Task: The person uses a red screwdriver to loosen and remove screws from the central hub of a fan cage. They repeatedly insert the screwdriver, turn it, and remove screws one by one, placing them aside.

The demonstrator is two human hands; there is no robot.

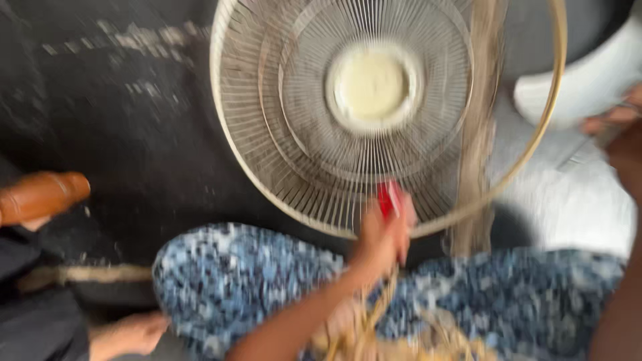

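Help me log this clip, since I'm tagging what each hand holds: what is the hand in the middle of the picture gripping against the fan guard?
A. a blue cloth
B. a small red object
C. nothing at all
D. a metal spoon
B: the left hand is closed around a small red object, pressed to the lower rim of the round wire fan guard; blur hides what kind of tool it is.

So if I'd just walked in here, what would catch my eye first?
Probably the big round wire fan guard with its pale hub, filling the top centre above the dark floor. Just below it, the left hand holds something small and red at the guard's lower rim, over a blue patterned cloth.
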